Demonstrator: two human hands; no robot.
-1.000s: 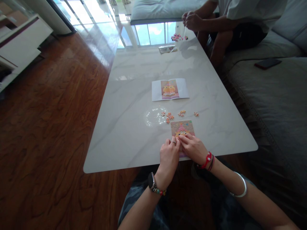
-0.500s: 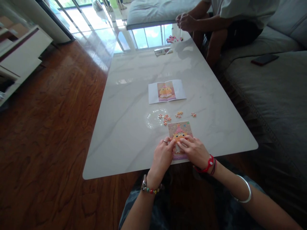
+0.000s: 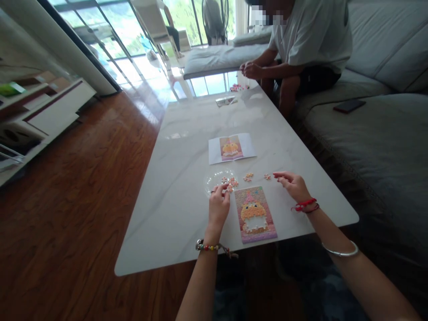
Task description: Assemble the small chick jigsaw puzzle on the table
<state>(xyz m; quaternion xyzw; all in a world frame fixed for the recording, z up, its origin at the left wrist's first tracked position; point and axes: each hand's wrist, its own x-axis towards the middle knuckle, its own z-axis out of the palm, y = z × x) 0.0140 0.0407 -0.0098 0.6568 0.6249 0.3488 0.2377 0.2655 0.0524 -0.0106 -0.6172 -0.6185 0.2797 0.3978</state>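
A small jigsaw puzzle (image 3: 254, 214) with an orange figure on pink lies near the table's front edge, a white gap in its lower middle. My left hand (image 3: 219, 206) rests just left of it, fingertips pinched at the loose pieces (image 3: 230, 182) above the puzzle. My right hand (image 3: 292, 184) hovers to the puzzle's upper right, fingers curled beside a single loose piece (image 3: 267, 176). More pieces (image 3: 248, 177) lie between the hands. A reference picture (image 3: 231, 148) on white paper lies further up the table.
The white marble table (image 3: 187, 147) runs away from me. At its far end another person (image 3: 301, 49) sits on the grey sofa (image 3: 377, 129), hands over more pieces (image 3: 236, 87). A phone (image 3: 349, 105) lies on the sofa. Wooden floor on the left.
Both hands have lifted off the puzzle and spread apart, the left to the loose pieces, the right to the upper right. The camera has tilted up, and the puzzle now shows fully.
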